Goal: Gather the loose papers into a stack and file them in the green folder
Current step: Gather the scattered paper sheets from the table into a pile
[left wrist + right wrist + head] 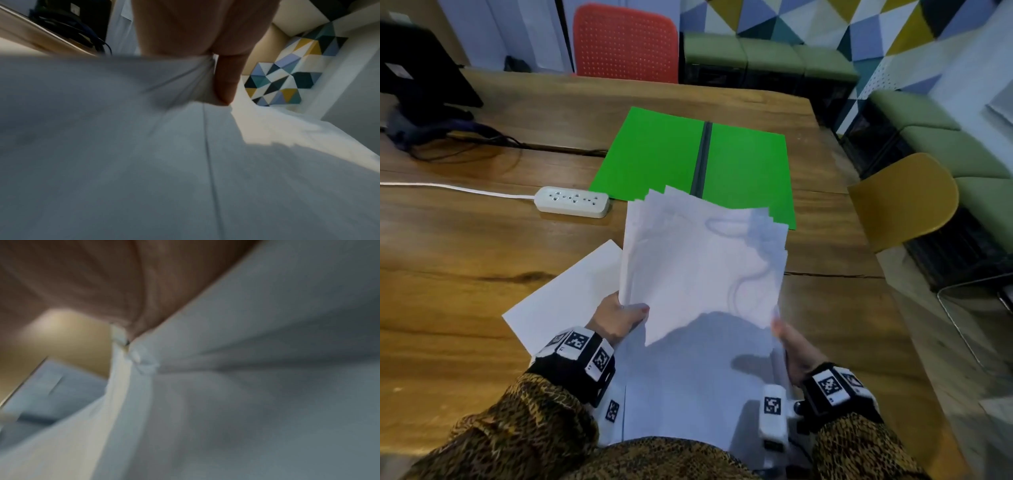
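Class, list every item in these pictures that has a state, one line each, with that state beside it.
Bright green card folder: open flat on the wooden table.
Sheaf of white paper sheets: lifted, edges uneven.
Loose white sheet: lying on the table.
Left hand: pinching the sheaf's corner.
Right hand: holding the sheaf's other edge.
White power strip: sockets unused.

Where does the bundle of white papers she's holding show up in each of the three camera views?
Head: the bundle of papers fills the centre, its far edge over the green folder, held at its near corners by both hands.
Left wrist: it fills the lower frame, pinched under the left hand.
Right wrist: it fills the right side, below the right hand.
Shared landmark: the pinched corner creases.
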Tool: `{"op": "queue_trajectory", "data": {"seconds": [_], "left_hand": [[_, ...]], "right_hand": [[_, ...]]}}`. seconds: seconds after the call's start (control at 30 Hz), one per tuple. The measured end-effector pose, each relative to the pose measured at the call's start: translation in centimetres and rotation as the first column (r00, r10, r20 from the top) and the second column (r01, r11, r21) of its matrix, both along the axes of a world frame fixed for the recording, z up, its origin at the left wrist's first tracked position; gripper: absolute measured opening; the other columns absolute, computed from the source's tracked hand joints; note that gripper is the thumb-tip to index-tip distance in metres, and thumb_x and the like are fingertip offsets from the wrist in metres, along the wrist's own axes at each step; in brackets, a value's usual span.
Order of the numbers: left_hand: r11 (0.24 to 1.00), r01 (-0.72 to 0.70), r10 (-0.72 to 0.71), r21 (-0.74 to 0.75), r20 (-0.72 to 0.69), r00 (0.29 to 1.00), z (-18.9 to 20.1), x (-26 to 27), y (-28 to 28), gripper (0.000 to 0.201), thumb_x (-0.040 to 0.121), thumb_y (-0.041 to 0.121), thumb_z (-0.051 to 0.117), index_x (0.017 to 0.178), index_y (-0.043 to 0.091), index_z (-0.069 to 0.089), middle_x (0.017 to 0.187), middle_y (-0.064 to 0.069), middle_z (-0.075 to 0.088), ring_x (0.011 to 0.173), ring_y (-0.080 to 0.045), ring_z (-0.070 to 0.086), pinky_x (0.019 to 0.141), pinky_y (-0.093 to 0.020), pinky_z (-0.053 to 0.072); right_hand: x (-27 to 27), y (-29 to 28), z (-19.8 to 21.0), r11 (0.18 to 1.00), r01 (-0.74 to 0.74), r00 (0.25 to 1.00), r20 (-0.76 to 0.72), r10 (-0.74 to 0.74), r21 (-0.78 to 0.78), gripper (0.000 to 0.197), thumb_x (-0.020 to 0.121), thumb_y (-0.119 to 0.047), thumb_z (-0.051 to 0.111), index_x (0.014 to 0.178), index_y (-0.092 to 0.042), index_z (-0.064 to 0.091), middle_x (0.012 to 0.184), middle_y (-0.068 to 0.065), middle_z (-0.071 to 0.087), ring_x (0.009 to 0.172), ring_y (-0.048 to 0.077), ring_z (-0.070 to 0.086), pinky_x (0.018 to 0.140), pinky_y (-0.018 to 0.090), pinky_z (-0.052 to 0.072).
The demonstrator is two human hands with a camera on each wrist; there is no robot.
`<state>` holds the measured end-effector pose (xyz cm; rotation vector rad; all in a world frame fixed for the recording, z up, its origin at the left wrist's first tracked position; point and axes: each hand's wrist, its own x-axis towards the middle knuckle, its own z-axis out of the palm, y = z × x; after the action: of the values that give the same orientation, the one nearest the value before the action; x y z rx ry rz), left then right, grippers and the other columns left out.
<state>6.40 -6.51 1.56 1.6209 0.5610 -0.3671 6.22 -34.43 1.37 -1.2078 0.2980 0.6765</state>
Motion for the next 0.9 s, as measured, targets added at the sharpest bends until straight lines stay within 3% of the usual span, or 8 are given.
{"op": "queue_trajectory", "data": {"seconds": [0.1, 0.17, 0.33, 0.43, 0.57, 0.73, 0.83, 0.9], "left_hand": [[0.996, 0.072, -0.072, 0.06, -0.009, 0.997, -0.3, 0.0, -1.0, 0.015, 0.067, 0.016, 0.059, 0.075, 0.004, 0.061, 0.069, -0.013, 0.062, 0.063, -0.027, 0.059, 0.054, -0.026, 0.047], [0.99, 0.083, -0.084, 0.112, 0.0, 0.996, -0.5, -0.1, -1.3, 0.023, 0.073, 0.025, 0.064, 0.087, 0.007, 0.064, 0.084, -0.009, 0.067, 0.076, -0.025, 0.062, 0.066, -0.03, 0.051], [0.785, -0.247, 0.3, 0.568, 0.0, 0.954, -1.6, -1.4, 2.3, 0.066, 0.079, 0.034, 0.065, 0.135, 0.017, 0.037, 0.137, -0.024, 0.042, 0.121, -0.044, 0.043, 0.103, -0.049, 0.035], [0.679, -0.527, 0.636, 0.511, -0.051, 0.77, -1.7, -2.2, 4.5, 0.081, 0.072, 0.028, 0.073, 0.139, 0.016, 0.029, 0.145, -0.022, 0.024, 0.123, -0.048, 0.036, 0.103, -0.055, 0.034], [0.704, -0.635, 0.684, 0.319, -0.064, 0.726, -1.7, -1.7, 3.9, 0.091, 0.071, 0.018, 0.075, 0.143, 0.012, 0.021, 0.145, -0.026, 0.028, 0.124, -0.046, 0.04, 0.101, -0.056, 0.038], [0.839, -0.386, 0.435, 0.383, -0.046, 0.899, -2.2, -1.6, 3.5, 0.042, 0.082, 0.023, 0.063, 0.109, -0.009, 0.056, 0.114, -0.027, 0.061, 0.108, -0.043, 0.056, 0.092, -0.045, 0.044], [0.838, -0.38, 0.328, 0.392, 0.194, 0.924, -0.2, -1.6, 3.4, 0.019, 0.087, 0.02, 0.057, 0.073, 0.007, 0.055, 0.078, -0.015, 0.059, 0.09, -0.04, 0.061, 0.077, -0.043, 0.048], [0.857, -0.427, 0.32, 0.288, 0.35, 0.88, 2.4, -1.0, 2.9, 0.026, 0.087, 0.017, 0.057, 0.063, 0.014, 0.049, 0.065, -0.007, 0.054, 0.074, -0.025, 0.062, 0.063, -0.03, 0.048]], "right_hand": [[0.4, -0.2, -1.6, 0.95, 0.017, 0.998, 0.063, 0.003, -0.31, 0.061, 0.065, -0.017, 0.081, 0.117, 0.003, 0.056, 0.101, 0.015, 0.07, 0.087, 0.023, 0.068, 0.075, 0.03, 0.056], [0.1, -0.4, -2.2, 0.922, 0.096, 0.994, 0.08, -0.071, -0.374, 0.036, 0.076, 0.004, 0.066, 0.111, 0.005, 0.057, 0.092, 0.012, 0.07, 0.083, 0.023, 0.067, 0.072, 0.028, 0.055], [-0.6, -1.6, -3.4, 0.9, 0.209, 0.978, 0.101, -0.184, -0.382, 0.07, 0.047, -0.024, 0.089, 0.106, 0.001, 0.06, 0.098, 0.019, 0.069, 0.092, 0.034, 0.065, 0.089, 0.045, 0.051], [-0.7, -2.2, -3.2, 0.886, 0.227, 0.974, 0.111, -0.199, -0.403, 0.039, 0.075, -0.004, 0.071, 0.111, -0.004, 0.057, 0.099, 0.014, 0.066, 0.092, 0.029, 0.062, 0.084, 0.038, 0.049], [-0.7, -2.6, -3.8, 0.882, 0.236, 0.972, 0.077, -0.224, -0.407, 0.045, 0.079, -0.002, 0.065, 0.123, -0.002, 0.052, 0.114, 0.019, 0.062, 0.108, 0.035, 0.057, 0.09, 0.042, 0.046], [-1.2, -3.1, -3.1, 0.909, 0.263, 0.965, 0.095, -0.245, -0.322, 0.057, 0.067, -0.016, 0.078, 0.118, -0.003, 0.055, 0.099, 0.011, 0.066, 0.098, 0.031, 0.059, 0.075, 0.032, 0.047], [-1.4, -3.5, -3.2, 0.904, 0.265, 0.964, 0.12, -0.239, -0.335, 0.08, 0.044, -0.035, 0.088, 0.113, -0.007, 0.057, 0.1, 0.012, 0.066, 0.099, 0.031, 0.06, 0.085, 0.039, 0.048], [-1.4, -3.8, -3.5, 0.894, 0.29, 0.957, 0.134, -0.259, -0.341, 0.064, 0.062, -0.019, 0.081, 0.117, -0.001, 0.055, 0.099, 0.013, 0.065, 0.1, 0.032, 0.059, 0.094, 0.045, 0.045]]}}
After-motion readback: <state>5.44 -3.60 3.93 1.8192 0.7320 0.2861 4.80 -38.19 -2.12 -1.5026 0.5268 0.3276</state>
